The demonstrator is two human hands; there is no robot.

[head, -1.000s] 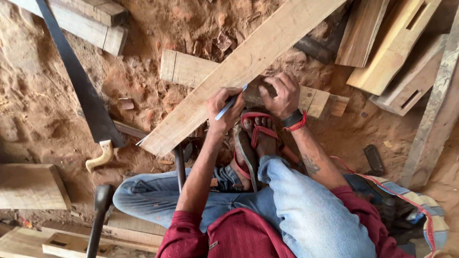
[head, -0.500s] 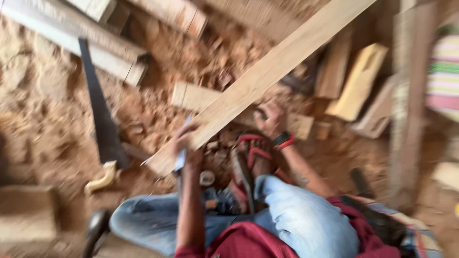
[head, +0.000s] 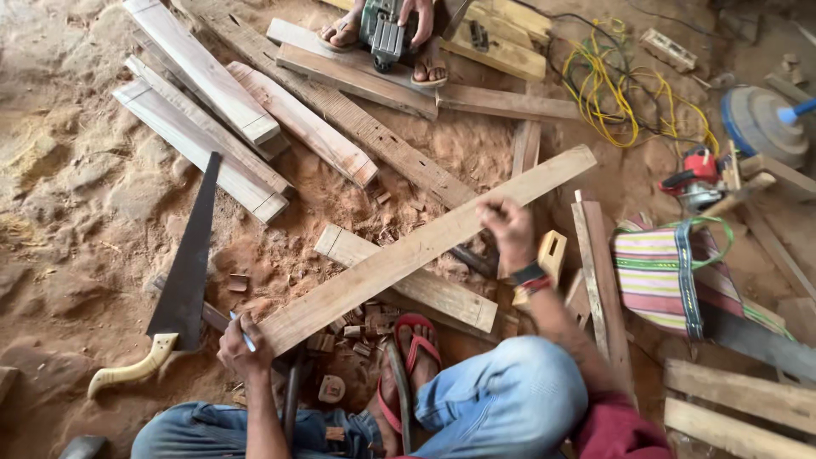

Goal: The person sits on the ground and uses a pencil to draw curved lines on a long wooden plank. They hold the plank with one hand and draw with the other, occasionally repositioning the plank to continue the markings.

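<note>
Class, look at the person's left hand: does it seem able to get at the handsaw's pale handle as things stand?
Probably yes. The left hand holds a blue pen at the plank's near end, and the handsaw's pale handle lies close beside it on open dirt, with nothing between.

This is a wood workshop on a dirt floor (head: 76, 195). Boards (head: 255, 119) lie all over, with sawdust and little wood chips (head: 357, 327) on the ground. A saw (head: 183, 280) rests in the dirt. A red power tool (head: 693, 174) sits near yellow wires (head: 612, 93). Another person's feet (head: 429, 64) (in sandals) stand on a plank (head: 353, 81) by a machine (head: 382, 30).
</note>
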